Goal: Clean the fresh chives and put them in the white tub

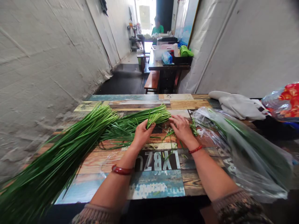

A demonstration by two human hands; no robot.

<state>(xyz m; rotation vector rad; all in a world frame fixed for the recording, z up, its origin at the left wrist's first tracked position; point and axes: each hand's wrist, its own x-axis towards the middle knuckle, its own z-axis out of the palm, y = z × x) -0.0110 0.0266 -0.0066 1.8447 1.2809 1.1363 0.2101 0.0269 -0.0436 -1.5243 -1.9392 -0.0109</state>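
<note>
My left hand [143, 133] is closed around a small bunch of garlic chives [153, 119], their pale cut ends pointing right. Just right of those ends is my right hand [181, 127], its fingers bent and a little apart, with nothing visible in them. Behind my left hand, a pile of chives [130, 123] lies on the patterned table [156, 185]. A larger, thicker heap of chives [77, 143] stretches along the table's left side. Loose green scraps [171, 133] are scattered beneath and between my hands.
To the right, a clear plastic bag [252, 149] holds more green stalks. Beyond it are a pale cloth item [240, 104] and a red-and-clear package [288, 99]. Farther back, a second table [158, 66] carries boxes, with a bench [152, 80] below. A person in green [158, 29] is in the background.
</note>
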